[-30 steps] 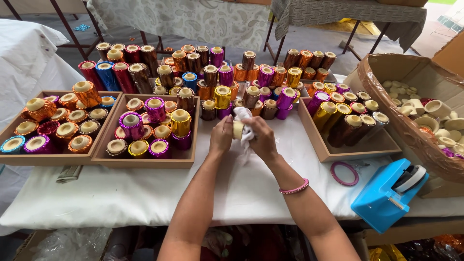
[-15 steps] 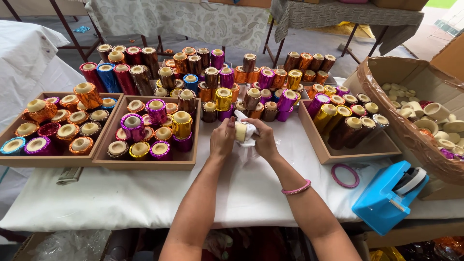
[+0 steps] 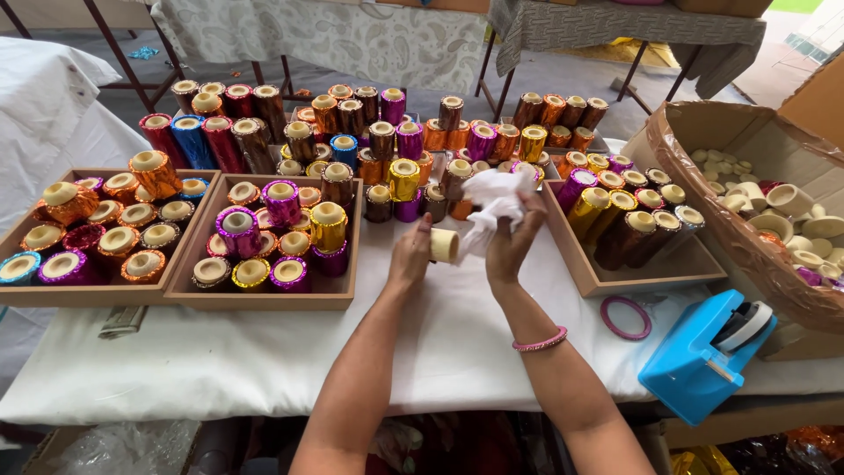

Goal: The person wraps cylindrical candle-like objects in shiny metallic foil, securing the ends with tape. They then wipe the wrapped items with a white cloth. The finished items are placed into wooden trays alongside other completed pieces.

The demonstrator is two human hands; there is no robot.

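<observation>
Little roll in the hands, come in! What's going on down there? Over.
Left hand holds small bare roll. Right hand grips crumpled white cloth beside it. Wooden trays of foil-wrapped rolls close by, nothing in between.

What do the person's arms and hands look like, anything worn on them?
Both forearms are bare, with no sleeves in view. The right wrist carries a thin pink bangle. The left hand and right hand wear no gloves, and no rings or watch can be made out.
</observation>
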